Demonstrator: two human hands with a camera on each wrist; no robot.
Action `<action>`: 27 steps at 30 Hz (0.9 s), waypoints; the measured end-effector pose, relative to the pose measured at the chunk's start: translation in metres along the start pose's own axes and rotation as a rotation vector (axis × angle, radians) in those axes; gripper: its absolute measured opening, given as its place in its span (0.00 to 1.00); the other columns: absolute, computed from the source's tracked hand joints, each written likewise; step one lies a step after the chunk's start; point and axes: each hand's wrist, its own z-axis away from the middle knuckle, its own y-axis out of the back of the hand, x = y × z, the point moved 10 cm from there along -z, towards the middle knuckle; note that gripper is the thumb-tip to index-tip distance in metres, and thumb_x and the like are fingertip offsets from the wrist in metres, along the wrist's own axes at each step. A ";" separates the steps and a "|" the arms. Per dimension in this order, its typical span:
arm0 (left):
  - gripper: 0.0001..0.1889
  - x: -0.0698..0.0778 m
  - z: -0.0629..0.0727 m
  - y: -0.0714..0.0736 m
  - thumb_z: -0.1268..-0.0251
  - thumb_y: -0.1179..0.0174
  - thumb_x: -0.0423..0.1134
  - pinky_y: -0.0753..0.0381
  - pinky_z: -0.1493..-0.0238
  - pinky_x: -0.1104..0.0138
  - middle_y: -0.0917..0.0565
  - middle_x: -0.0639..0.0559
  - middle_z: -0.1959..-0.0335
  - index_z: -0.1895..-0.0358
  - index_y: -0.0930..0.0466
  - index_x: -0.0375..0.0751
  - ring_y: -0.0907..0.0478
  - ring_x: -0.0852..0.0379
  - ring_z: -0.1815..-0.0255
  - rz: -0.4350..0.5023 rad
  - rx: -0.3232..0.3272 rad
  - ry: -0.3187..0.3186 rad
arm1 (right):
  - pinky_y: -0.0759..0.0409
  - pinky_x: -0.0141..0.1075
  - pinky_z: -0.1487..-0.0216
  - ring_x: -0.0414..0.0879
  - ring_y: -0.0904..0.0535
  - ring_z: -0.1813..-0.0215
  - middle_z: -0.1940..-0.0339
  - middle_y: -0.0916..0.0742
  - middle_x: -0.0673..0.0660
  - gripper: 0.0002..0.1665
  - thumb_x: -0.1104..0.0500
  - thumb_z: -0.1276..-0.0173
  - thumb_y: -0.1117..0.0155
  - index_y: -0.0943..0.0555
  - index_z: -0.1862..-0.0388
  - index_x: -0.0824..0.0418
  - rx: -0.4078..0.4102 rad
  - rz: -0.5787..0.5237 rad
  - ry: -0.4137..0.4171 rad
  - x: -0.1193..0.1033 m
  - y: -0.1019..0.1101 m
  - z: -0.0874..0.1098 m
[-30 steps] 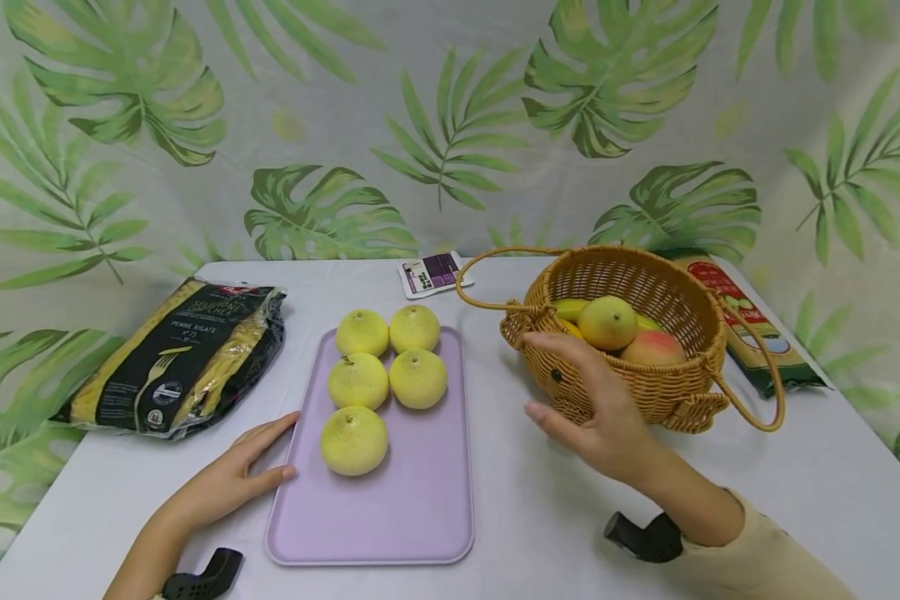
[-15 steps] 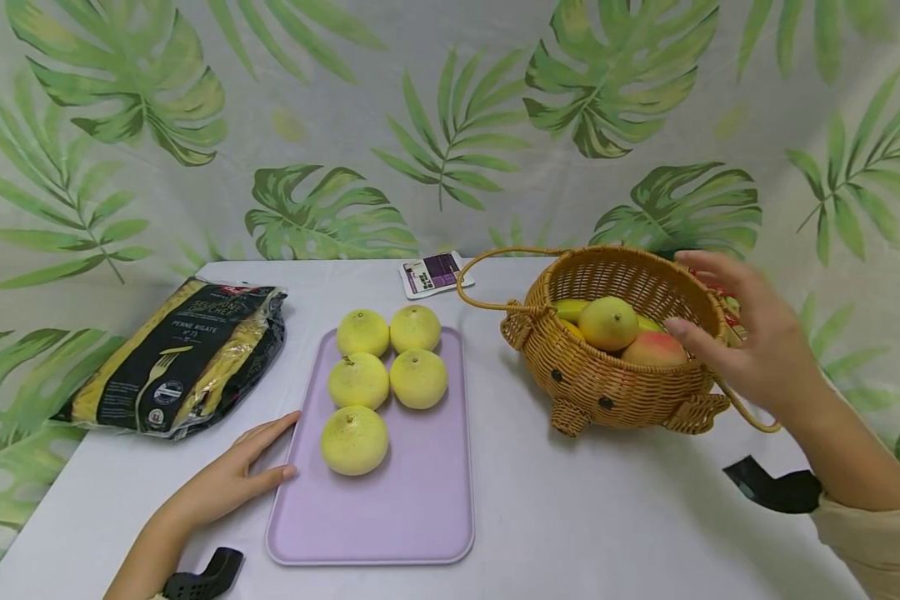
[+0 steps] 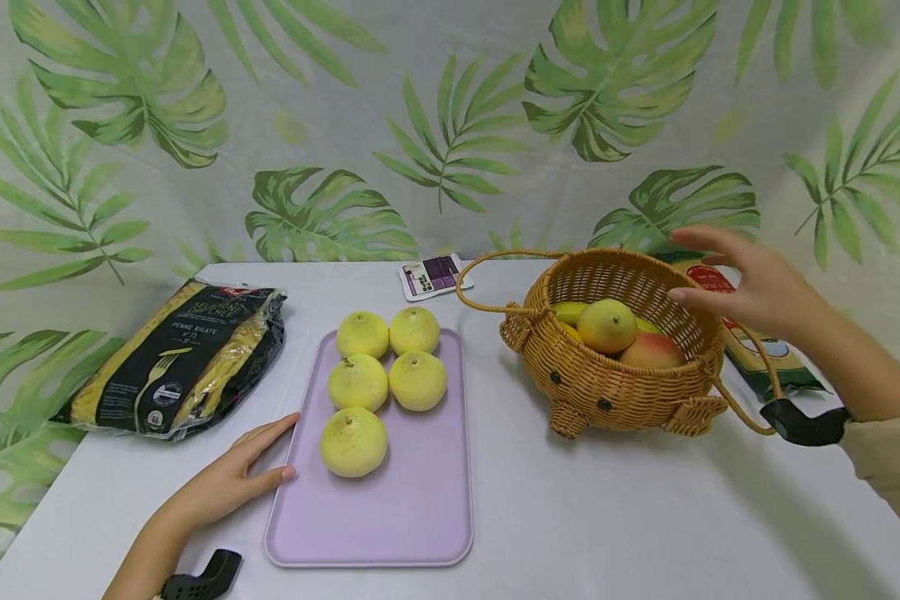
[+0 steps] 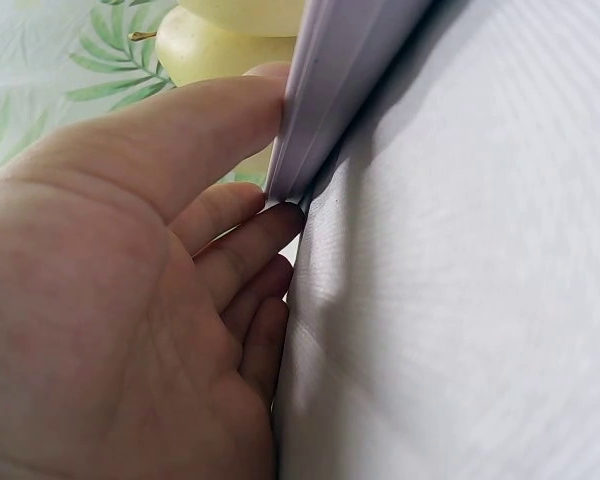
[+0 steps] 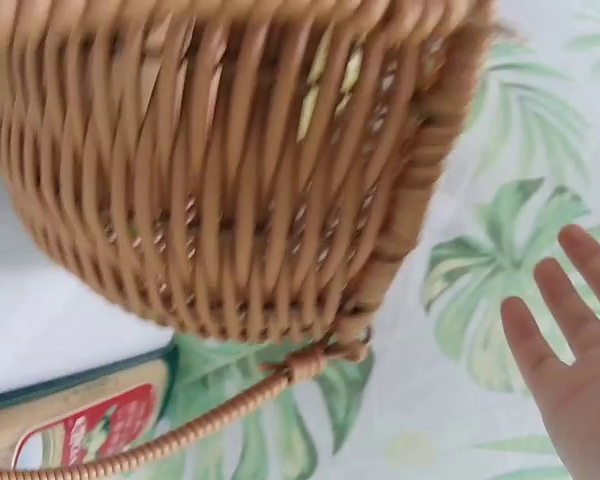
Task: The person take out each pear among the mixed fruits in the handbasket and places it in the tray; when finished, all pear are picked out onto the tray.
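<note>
My left hand [image 3: 221, 483] rests at the left edge of a lilac tray [image 3: 412, 517], thumb and fingertips touching its rim [image 4: 310, 100]. On the tray sit several round, pale-yellow fruits [image 3: 354, 442]. To the right stands a wicker basket [image 3: 645, 396] with a pig's face. It holds a yellow-green mango-like fruit [image 3: 607, 325], a reddish peach-like fruit [image 3: 652, 351] and a banana-like yellow fruit [image 3: 568, 312]. Beyond the basket's right rim, my right hand [image 3: 761, 279] hovers with fingers spread and nothing in them. In the right wrist view, that hand is apart from the basket.
A black and yellow penne bag [image 3: 187, 358] lies at the left. At the back is a small white and purple packet [image 3: 431, 276]. A green and red package [image 3: 772, 358] lies behind the basket's right side, partly hidden. The basket's loop handles [image 3: 487, 304] stick out sideways.
My right hand has moved from in front of the basket, rightward and up to beyond its right rim. My left hand, the tray and the fruit have stayed put.
</note>
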 end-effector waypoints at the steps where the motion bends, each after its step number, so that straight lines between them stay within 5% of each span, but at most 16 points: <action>1: 0.36 0.000 0.000 0.000 0.41 0.42 0.49 0.51 0.43 0.37 0.43 0.40 0.34 0.31 0.47 0.52 0.51 0.37 0.34 0.000 0.001 0.000 | 0.43 0.68 0.53 0.67 0.36 0.42 0.36 0.33 0.58 0.41 0.56 0.45 0.32 0.38 0.33 0.50 -0.025 0.005 -0.013 0.004 -0.002 -0.003; 15: 0.36 0.001 0.000 0.001 0.41 0.42 0.49 0.51 0.43 0.38 0.43 0.40 0.34 0.31 0.47 0.51 0.51 0.37 0.34 -0.005 0.002 0.000 | 0.35 0.59 0.48 0.62 0.37 0.40 0.37 0.32 0.60 0.39 0.54 0.43 0.33 0.38 0.35 0.57 -0.268 -0.045 -0.011 0.021 -0.046 -0.020; 27: 0.36 0.001 0.001 0.001 0.42 0.42 0.49 0.52 0.43 0.37 0.42 0.39 0.34 0.31 0.46 0.50 0.51 0.37 0.35 -0.004 0.015 -0.004 | 0.32 0.57 0.51 0.61 0.33 0.43 0.44 0.26 0.65 0.37 0.55 0.42 0.34 0.36 0.36 0.60 -0.341 0.001 0.037 0.024 -0.068 -0.029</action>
